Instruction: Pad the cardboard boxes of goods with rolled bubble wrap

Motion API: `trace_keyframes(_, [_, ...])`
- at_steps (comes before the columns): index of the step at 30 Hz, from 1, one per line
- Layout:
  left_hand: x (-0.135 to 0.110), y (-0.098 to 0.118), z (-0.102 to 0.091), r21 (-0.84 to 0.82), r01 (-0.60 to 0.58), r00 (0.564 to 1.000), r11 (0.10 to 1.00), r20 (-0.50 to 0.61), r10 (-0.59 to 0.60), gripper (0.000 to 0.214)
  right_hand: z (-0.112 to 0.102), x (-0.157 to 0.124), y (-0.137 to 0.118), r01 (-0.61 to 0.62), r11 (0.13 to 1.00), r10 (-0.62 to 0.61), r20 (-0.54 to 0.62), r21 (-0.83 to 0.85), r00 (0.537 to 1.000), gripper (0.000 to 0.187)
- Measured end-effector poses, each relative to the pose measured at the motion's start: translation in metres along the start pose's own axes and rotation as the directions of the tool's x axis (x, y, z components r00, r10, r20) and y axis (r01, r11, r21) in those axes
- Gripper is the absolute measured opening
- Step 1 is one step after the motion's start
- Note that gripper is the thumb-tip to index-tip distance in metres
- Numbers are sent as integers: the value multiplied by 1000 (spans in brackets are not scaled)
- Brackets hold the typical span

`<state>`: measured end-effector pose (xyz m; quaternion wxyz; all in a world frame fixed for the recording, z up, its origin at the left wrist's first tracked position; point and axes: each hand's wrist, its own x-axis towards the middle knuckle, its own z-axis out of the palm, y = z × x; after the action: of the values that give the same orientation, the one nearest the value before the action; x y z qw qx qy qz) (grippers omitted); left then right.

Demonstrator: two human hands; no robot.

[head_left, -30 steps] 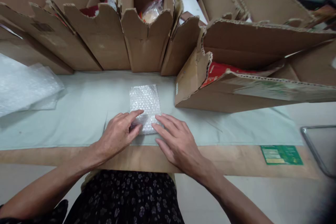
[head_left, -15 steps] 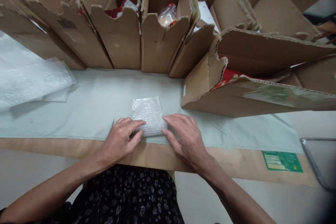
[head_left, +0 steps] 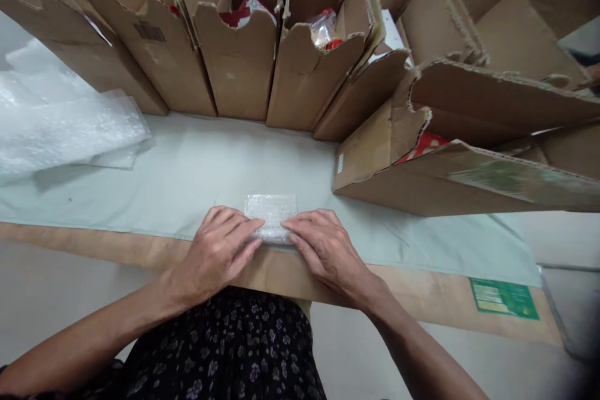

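A small piece of bubble wrap (head_left: 272, 207) lies at the front edge of the cloth, its near side folded or rolled over into a thick edge. My left hand (head_left: 222, 244) grips the left end of that edge between thumb and fingers. On the opposite end, my right hand (head_left: 325, 244) holds it the same way, fingers on top and thumb at the near side. Whether anything lies inside the wrap cannot be made out.
Several cardboard boxes (head_left: 241, 69) with cut-out fronts line the back, some with packets inside. Another cardboard box (head_left: 375, 187) lies at the right. Loose bubble wrap sheets (head_left: 70, 119) are piled at the left. A green card (head_left: 504, 298) sits on the wooden edge at right.
The flat part of the bubble wrap has become shorter as its near edge was folded over away from me. My hands have come closer together on it. The view has shifted slightly.
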<state>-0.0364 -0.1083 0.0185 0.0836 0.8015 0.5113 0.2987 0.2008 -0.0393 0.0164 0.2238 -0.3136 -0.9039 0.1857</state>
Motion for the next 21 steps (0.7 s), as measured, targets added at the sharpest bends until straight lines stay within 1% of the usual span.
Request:
trace_keyframes(2, [5, -6, 3, 2, 53, 999, 999, -2, -53, 21, -1, 1, -1, -68, 998, 68, -30, -14, 997, 25])
trace_keyframes(4, [13, -13, 8, 74, 95, 995, 993, 8, -96, 21, 0, 2, -1, -95, 992, 87, -99, -88, 991, 29])
trace_keyframes(5, [17, -16, 10, 127, 103, 994, 987, 17, -106, 22, 1, 3, 0, -96, 987, 82, -111, -128, 990, 31])
trace_keyframes(6, [20, -18, 12, 177, 109, 993, 978, 30, -116, 23, 3, 5, 0, -94, 983, 80, -95, -160, 992, 35])
trace_keyframes(8, [23, -21, 13, 235, 127, 989, 964, 48, -142, 25, 6, 12, 3, -112, 972, 114, -3, -208, 993, 45])
trace_keyframes(10, [22, -23, 13, 239, 167, 982, 957, 44, -183, 27, 9, 20, 6, -166, 958, 194, 102, -235, 976, 52])
trace_keyframes(11, [20, -24, 13, 224, 192, 978, 956, 38, -205, 28, 11, 25, 7, -192, 953, 228, 140, -235, 963, 50])
trace_keyframes(13, [16, -27, 10, 159, 233, 970, 959, 32, -241, 32, 12, 31, 7, -222, 955, 257, 173, -196, 951, 36])
trace_keyframes(15, [12, -29, 7, 67, 252, 966, 965, 42, -255, 43, 12, 30, 5, -222, 970, 236, 157, -101, 959, 20])
trace_keyframes(16, [11, -30, 4, 20, 251, 966, 968, 56, -252, 51, 11, 28, 2, -214, 976, 217, 141, -40, 966, 13])
trace_keyframes(17, [11, -29, 2, -25, 242, 968, 970, 74, -240, 58, 9, 23, -1, -201, 979, 196, 123, 24, 973, 11])
trace_keyframes(18, [12, -28, -1, -70, 229, 970, 971, 96, -222, 61, 7, 17, -5, -187, 978, 177, 109, 88, 978, 14])
trace_keyframes(19, [13, -26, -2, -115, 201, 975, 973, 114, -188, 57, 4, 11, -10, -177, 973, 164, 98, 148, 982, 18])
trace_keyframes(21, [17, -20, -4, -202, 104, 989, 974, 123, -80, 38, -3, -4, -18, -193, 948, 179, 79, 252, 981, 29])
